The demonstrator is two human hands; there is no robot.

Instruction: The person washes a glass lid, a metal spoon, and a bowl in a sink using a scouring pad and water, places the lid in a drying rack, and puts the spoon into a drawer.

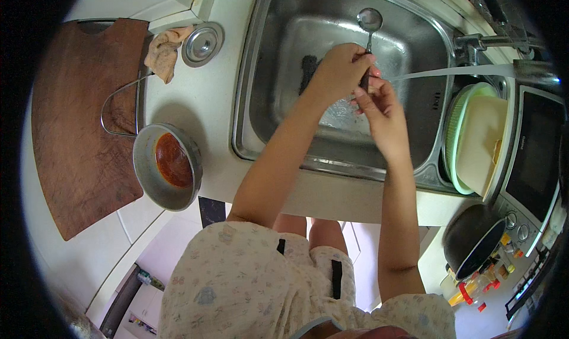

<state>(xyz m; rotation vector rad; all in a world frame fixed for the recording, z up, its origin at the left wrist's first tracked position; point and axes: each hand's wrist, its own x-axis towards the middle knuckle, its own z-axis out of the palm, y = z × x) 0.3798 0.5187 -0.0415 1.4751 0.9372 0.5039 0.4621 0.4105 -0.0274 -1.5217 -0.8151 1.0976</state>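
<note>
A metal ladle [369,20] with a dark handle is held over the stainless steel sink [284,32], its round bowl pointing away from me. My left hand [344,72] is closed around the upper part of the handle. Lower down, my right hand [379,106] has its thumb and fingers about the handle's end. A stream of water [449,71] runs from the faucet [533,72] on the right towards my hands. Splashing water shows on the sink bottom beneath them. My fingers partly hide the handle.
Left of the sink are a bowl with red sauce [174,161], a wooden cutting board [89,130], a cloth [165,54] and a round metal sink strainer [202,44]. At right stand a green basin [458,139], a microwave oven [535,152], a dark pot [471,236] and several bottles [478,288].
</note>
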